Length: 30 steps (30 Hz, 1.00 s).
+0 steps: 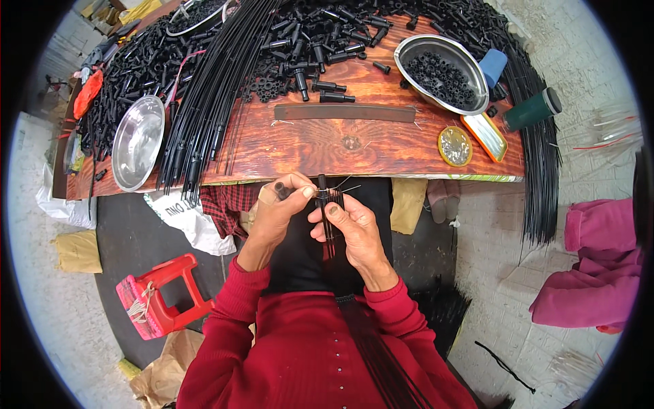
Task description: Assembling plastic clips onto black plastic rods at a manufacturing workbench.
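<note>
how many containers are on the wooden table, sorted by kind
Round steel bowls: 2, an empty one at the left and one holding black rings at the right
Round yellow-rimmed lid or tin of small metal bits: 1
Orange rectangular tray: 1
Dark green bottle lying on its side: 1
Total: 5

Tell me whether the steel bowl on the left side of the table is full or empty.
Empty: the steel bowl shows only its bare shiny inside.

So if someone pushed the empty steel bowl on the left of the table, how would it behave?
The steel bowl looks thin and shallow, so probably light and quick to slide on the wooden table. It sits near the table's edge, so a push might tip it off. Its shiny surface probably feels slippery.
</note>
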{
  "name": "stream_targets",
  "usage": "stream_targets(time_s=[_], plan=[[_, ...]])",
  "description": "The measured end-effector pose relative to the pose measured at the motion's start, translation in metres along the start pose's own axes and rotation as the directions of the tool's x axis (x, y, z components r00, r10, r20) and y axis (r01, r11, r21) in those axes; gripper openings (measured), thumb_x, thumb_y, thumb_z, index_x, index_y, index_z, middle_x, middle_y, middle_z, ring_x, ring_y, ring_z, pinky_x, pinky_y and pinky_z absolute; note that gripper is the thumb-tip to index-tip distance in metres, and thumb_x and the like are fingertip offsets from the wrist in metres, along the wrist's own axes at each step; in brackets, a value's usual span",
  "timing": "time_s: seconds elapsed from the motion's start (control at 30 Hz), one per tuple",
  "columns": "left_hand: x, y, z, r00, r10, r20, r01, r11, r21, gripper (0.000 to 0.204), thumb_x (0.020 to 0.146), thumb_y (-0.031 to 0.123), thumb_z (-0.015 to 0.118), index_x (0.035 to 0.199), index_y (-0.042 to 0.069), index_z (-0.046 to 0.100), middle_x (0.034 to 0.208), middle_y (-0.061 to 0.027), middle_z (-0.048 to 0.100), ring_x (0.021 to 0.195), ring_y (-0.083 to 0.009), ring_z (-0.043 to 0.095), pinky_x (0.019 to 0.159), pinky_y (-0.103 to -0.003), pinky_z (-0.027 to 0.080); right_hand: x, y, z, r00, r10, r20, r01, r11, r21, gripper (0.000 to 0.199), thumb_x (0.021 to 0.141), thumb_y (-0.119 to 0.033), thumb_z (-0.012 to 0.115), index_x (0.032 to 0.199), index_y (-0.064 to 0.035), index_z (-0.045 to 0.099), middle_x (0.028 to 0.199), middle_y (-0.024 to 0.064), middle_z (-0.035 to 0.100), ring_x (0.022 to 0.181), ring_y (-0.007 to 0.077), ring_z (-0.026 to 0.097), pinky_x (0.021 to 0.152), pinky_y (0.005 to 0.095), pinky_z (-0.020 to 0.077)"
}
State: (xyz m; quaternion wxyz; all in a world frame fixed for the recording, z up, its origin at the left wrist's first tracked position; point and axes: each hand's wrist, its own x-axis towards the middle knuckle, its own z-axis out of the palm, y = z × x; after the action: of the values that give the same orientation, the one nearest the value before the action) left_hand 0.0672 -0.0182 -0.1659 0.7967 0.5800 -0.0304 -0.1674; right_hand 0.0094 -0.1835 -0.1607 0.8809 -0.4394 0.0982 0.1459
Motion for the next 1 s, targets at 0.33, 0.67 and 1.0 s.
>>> stream_targets(time_s=[0.33,0.67,1.0], plan=[[0.004,-0.006,0.001,0.997,-0.075,0.018,0.076,0.996,-0.048,0.017,0.090,0.014,0.067,0.080,0.002,0.061,0.073,0.0016,0.049,0.058,-0.0048,0.035,0.054,-0.022,0.029,0.000,0.000,0.001,0.999,0.009,-0.047,-0.010,1.000,-0.005,0.036,0.097,-0.031,0.063,0.119,-0.0018,0.060,0.092,0.0099,0.070,0.071,0.0146,0.068,0.063,0.0246,0.0566],[0.001,-0.009,0.000,0.985,-0.153,0.080,0.169,0.951,-0.258,0.016,0.092,0.015,0.064,0.082,0.005,0.058,0.070,0.0022,0.048,0.059,-0.0055,0.038,0.054,-0.022,0.031,-0.001,0.001,0.002,1.000,-0.004,-0.029,0.003,1.000,-0.027,0.034,0.098,-0.029,0.061,0.117,-0.0013,0.061,0.093,0.0097,0.070,0.071,0.0147,0.068,0.063,0.0245,0.0565],[0.000,0.010,-0.020,0.978,-0.184,0.098,0.203,0.945,-0.254,0.023,0.094,0.017,0.064,0.113,0.004,0.061,0.093,-0.0035,0.061,0.074,-0.0080,0.050,0.062,-0.022,0.039,-0.002,-0.001,0.003,0.999,-0.005,-0.034,0.004,0.999,-0.034,0.035,0.098,-0.029,0.061,0.120,-0.0010,0.059,0.093,0.0103,0.069,0.071,0.0147,0.068,0.064,0.0248,0.0566]])
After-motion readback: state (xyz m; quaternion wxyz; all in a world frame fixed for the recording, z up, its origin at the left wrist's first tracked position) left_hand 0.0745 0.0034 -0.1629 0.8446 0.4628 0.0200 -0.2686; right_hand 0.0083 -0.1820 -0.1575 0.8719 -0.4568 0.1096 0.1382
